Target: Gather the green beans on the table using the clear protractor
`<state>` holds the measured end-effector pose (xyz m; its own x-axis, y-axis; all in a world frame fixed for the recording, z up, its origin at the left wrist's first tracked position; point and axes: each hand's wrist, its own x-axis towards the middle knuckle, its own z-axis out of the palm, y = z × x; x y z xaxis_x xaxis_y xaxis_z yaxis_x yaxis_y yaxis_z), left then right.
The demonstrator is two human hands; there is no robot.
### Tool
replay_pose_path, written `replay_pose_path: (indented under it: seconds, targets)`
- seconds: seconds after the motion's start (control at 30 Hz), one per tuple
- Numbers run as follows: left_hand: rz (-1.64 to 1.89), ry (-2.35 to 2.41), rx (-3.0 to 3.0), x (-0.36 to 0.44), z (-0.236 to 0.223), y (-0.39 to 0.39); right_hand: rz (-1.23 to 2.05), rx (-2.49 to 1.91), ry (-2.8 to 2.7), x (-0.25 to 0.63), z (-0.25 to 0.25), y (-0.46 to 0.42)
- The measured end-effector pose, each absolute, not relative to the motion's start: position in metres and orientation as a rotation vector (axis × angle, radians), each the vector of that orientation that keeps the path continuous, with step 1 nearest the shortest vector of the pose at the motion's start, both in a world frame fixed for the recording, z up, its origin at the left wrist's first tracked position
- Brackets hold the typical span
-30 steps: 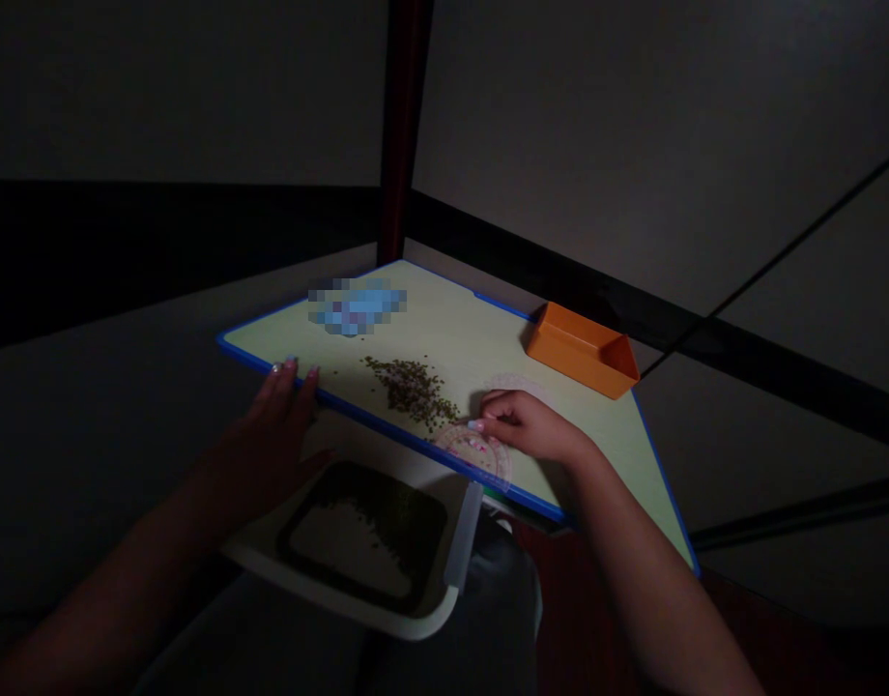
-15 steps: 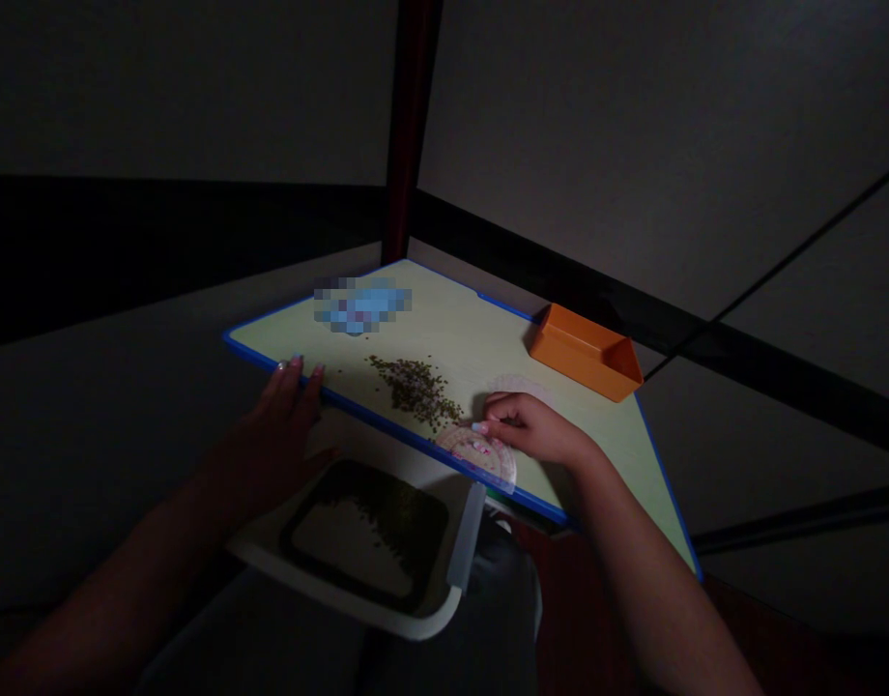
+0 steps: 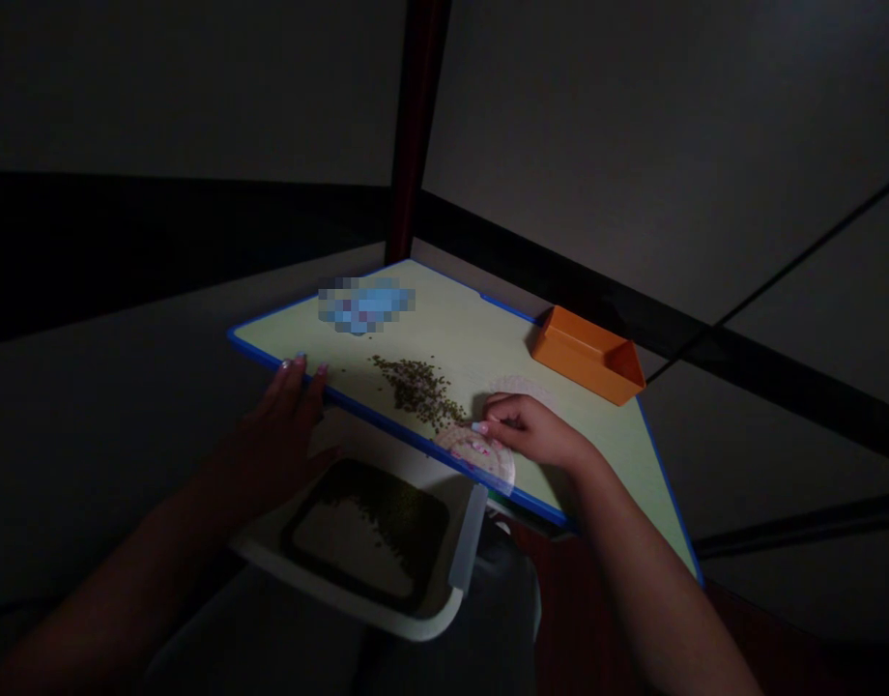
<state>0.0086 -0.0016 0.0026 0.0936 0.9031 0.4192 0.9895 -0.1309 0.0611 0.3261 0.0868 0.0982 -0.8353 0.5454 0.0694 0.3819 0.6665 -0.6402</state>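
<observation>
A loose pile of small greenish-brown beans or seeds [image 3: 416, 389] lies on the pale board-like tabletop [image 3: 451, 319] with a blue rim. My right hand [image 3: 528, 425] rests just right of the pile, its fingers curled in and the thumb pressed against them; whatever they hold, if anything, is hidden. Under its thumb is a printed pinkish round pattern [image 3: 480, 456]. My left hand [image 3: 289, 420] lies with fingers stretched out over the near blue edge. Below that edge, close to my lap, a pale plastic tub [image 3: 422, 626] holds more of the dark green beans or seeds.
An orange rectangular box [image 3: 586, 365] stands open at the right back of the tabletop. A blurred-out blue patch [image 3: 368, 304] is at the far left. Walls and a dark red post [image 3: 414, 126] close in behind the table.
The view has shifted very slightly. Both hands, the pile and the containers keep their places.
</observation>
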Motion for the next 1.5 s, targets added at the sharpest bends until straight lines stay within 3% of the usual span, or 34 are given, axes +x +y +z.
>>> replay_pose_path:
  seconds: [0.97,1.5]
  targets:
    - [-0.545,-1.886,-2.11,0.01,0.003,-0.001,0.811,-0.775,-2.573,0.323,0.101,0.082]
    - [-0.589,-1.827,-2.123,0.008,0.0,0.0,0.5,-1.039,-2.403,0.33,0.094,0.095]
